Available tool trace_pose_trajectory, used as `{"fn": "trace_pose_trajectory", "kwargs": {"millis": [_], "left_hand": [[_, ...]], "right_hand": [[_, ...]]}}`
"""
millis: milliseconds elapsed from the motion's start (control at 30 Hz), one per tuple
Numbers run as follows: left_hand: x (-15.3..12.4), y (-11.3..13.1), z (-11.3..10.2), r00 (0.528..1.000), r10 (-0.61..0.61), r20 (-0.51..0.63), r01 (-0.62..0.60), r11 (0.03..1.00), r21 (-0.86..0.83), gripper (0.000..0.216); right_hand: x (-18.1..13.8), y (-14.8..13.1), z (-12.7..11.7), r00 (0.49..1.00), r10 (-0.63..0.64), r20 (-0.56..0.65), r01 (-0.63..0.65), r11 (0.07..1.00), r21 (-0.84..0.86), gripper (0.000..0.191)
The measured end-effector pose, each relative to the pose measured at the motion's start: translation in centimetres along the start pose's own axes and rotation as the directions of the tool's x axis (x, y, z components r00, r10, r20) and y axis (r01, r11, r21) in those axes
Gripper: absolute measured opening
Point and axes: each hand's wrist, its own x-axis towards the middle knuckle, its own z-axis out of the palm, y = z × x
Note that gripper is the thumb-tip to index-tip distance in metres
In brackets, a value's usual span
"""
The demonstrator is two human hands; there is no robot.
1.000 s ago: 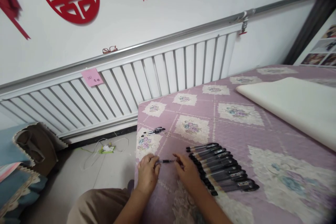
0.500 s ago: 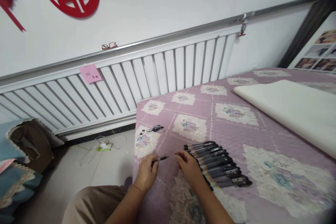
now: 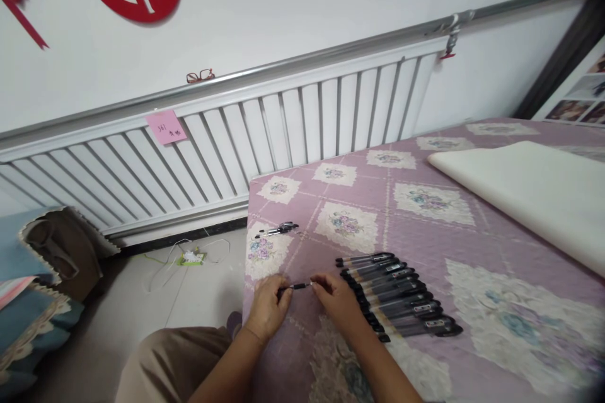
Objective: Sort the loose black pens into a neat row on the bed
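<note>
My left hand (image 3: pixel 268 308) is closed around the rear of a pen (image 3: pixel 299 286), whose black grip and pale tip point right, over the purple floral cover. At the tip end, my right hand (image 3: pixel 338 299) has thumb and forefinger pinched together; what lies between them is too small to make out. Just right of that hand, several capped black pens (image 3: pixel 401 293) lie side by side in a slanting row, partly hidden by my wrist. Farther back, near the cover's left edge, a small group of pens or pen parts (image 3: pixel 278 230) lies together.
A white folded sheet or board (image 3: pixel 529 182) lies at the right. Behind the covered surface (image 3: pixel 362 192) runs a white radiator (image 3: pixel 293 119) bearing a pink note (image 3: pixel 166 126). Glasses (image 3: pixel 200 76) rest above it. A power strip (image 3: pixel 193 257) with cables lies on the floor at left.
My right hand's fingertips have come to the pen's tip, closing the gap between them. The pen has turned to nearly level. The whole view has shifted slightly.
</note>
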Motion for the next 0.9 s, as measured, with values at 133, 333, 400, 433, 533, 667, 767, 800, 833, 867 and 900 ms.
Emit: {"fn": "trace_pose_trajectory", "kwargs": {"millis": [133,333,400,433,533,667,767,800,833,867,900], "left_hand": [[0.0,-0.1,0.0,1.000,0.010,-0.001,-0.010,1.000,-0.007,0.009],[0.0,-0.4,0.3,1.000,0.010,-0.009,-0.011,0.999,-0.040,0.013],[0.0,-0.6,0.3,1.000,0.008,-0.010,-0.009,0.999,-0.053,0.014],[0.0,-0.6,0.4,1.000,0.007,-0.013,-0.008,0.998,-0.062,0.015],[-0.1,-0.8,0.5,1.000,0.011,-0.023,-0.013,0.996,-0.089,0.018],[0.0,-1.0,0.6,0.999,0.022,-0.029,-0.024,0.995,-0.100,0.017],[0.0,-0.9,0.5,0.999,0.023,-0.023,-0.025,0.995,-0.100,0.015],[0.0,-0.8,0.4,1.000,0.024,-0.017,-0.026,0.995,-0.099,0.014],[0.0,-0.7,0.3,1.000,0.027,-0.011,-0.028,0.995,-0.099,0.013],[0.1,-0.6,0.2,0.999,0.032,-0.004,-0.033,0.995,-0.099,0.013],[0.1,-0.5,0.1,0.999,0.041,0.003,-0.040,0.994,-0.101,0.013]], "right_hand": [[0.0,-0.2,0.1,0.999,-0.037,0.016,0.038,0.999,-0.035,0.025],[0.0,0.2,0.3,0.997,-0.079,0.026,0.080,0.995,-0.060,0.023],[0.0,0.5,0.4,0.996,-0.088,0.031,0.090,0.994,-0.057,0.023],[0.0,0.6,0.4,0.995,-0.090,0.036,0.092,0.994,-0.054,0.023],[0.0,0.9,0.4,0.995,-0.094,0.046,0.096,0.995,-0.040,0.023],[0.1,1.0,0.5,0.994,-0.102,0.048,0.104,0.994,-0.044,0.023],[0.1,0.8,0.4,0.987,-0.145,0.067,0.149,0.987,-0.062,0.022],[0.1,0.7,0.4,0.983,-0.166,0.074,0.171,0.983,-0.070,0.022],[0.0,0.6,0.4,0.979,-0.187,0.082,0.193,0.978,-0.080,0.022],[0.0,0.4,0.3,0.975,-0.206,0.088,0.214,0.972,-0.095,0.022],[0.0,0.4,0.3,0.970,-0.223,0.093,0.233,0.966,-0.115,0.022]]}}
